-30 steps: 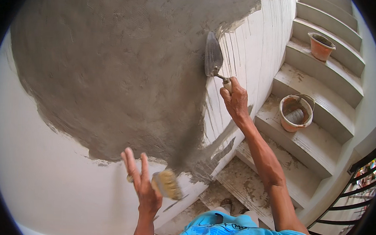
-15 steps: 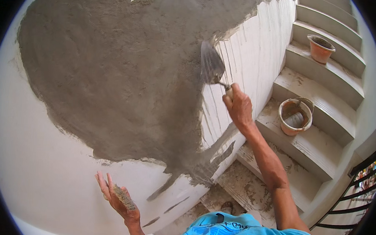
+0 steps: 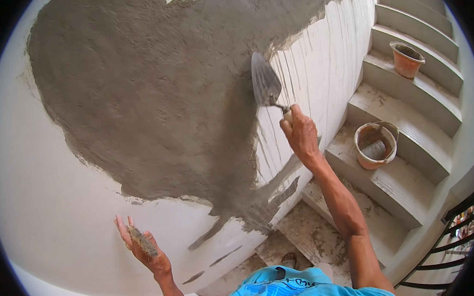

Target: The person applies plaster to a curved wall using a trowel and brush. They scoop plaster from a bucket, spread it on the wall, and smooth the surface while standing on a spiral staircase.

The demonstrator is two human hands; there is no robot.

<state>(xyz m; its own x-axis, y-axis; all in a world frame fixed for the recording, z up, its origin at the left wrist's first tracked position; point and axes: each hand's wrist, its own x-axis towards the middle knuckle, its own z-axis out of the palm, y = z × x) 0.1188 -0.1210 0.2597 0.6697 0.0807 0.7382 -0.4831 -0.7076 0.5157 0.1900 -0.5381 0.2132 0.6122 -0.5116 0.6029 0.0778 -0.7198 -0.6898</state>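
My right hand is closed around the pale handle of a pointed trowel. The trowel's grey blade lies at the right edge of a broad patch of wet grey mortar on the white curved wall. Below the patch, my left hand is raised with its fingers stretched apart. Sandy grey-brown mortar lies on its palm; how thick it is I cannot tell.
On the curved staircase at the right stand two orange buckets: the nearer bucket holds a grey cylindrical thing, the farther bucket stands higher up. A black metal railing runs along the lower right. Grey drips streak the wall beside the steps.
The trowel blade has tilted, showing its face more plainly, and stays in nearly the same spot. My left hand has shifted slightly left, its fingers tipping further that way.
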